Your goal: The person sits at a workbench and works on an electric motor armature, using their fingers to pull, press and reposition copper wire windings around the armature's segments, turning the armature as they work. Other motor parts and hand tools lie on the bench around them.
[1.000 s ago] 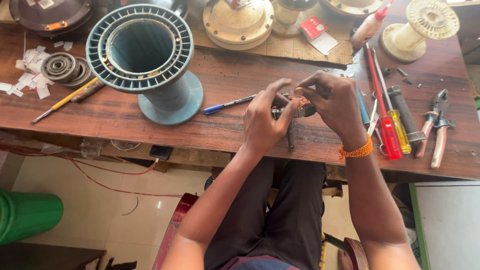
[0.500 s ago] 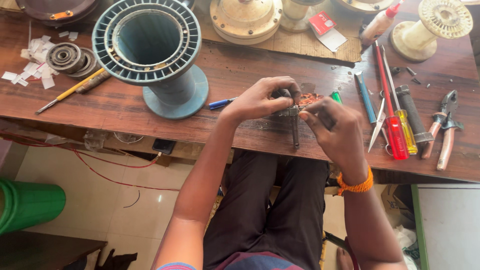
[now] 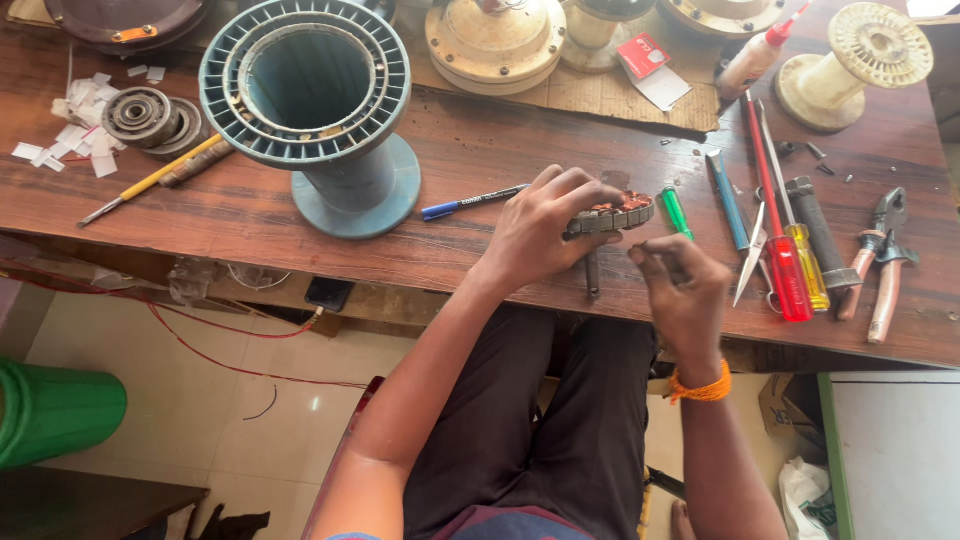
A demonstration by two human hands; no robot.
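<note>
Left hand (image 3: 545, 235) — fingers clamped on a small grey stator ring (image 3: 612, 215) with copper windings, held at the near edge of the wooden desk (image 3: 470, 150). Right hand (image 3: 685, 290) just beside it — fingers pinched together; whatever they grip is too small to tell.

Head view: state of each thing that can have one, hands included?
left hand: gripping the small wound stator ring
stator ring: held at the bench edge, copper windings up
right hand: fingers pinched, just off the ring
blue spool: upright, hollow core empty
blue pen: lying flat, capped
pliers: lying flat, untouched
glue bottle: lying tilted, red cap on
</note>
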